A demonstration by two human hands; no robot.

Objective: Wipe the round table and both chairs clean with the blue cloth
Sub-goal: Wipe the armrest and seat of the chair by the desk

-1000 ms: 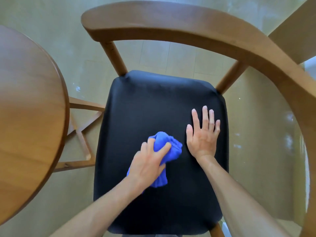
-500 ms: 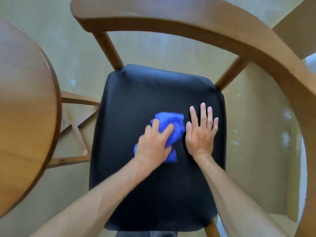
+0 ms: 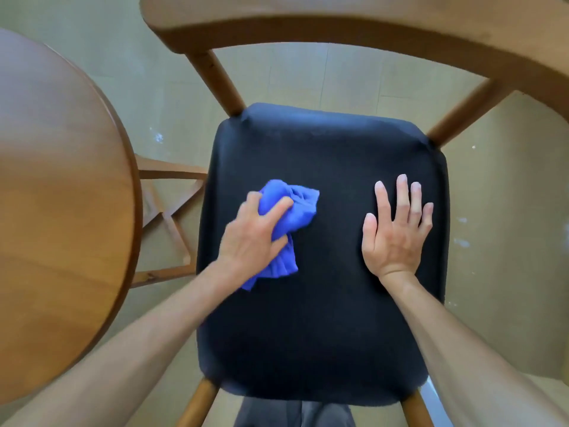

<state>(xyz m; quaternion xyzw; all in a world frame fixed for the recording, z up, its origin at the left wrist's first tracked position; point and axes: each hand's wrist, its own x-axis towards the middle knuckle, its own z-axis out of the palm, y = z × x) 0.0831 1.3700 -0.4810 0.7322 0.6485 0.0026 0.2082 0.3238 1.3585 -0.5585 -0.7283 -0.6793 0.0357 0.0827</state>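
Note:
A wooden chair with a black padded seat [image 3: 323,328] stands right below me, its curved wooden backrest [image 3: 354,23] arching across the top. My left hand [image 3: 254,238] grips a bunched blue cloth [image 3: 291,211] and presses it on the left half of the seat. My right hand [image 3: 397,229] lies flat on the right half of the seat, fingers straight and spread. The round wooden table [image 3: 58,217] fills the left side of the view.
The table's wooden leg braces [image 3: 171,217] show on the floor between table and chair. Pale tiled floor [image 3: 505,241] surrounds the chair. A wooden surface runs off the upper right corner. My dark trouser legs [image 3: 295,412] are at the bottom edge.
My left hand has slid the blue cloth leftward across the seat, away from my right hand. The right hand stays flat on the seat. The view has shifted.

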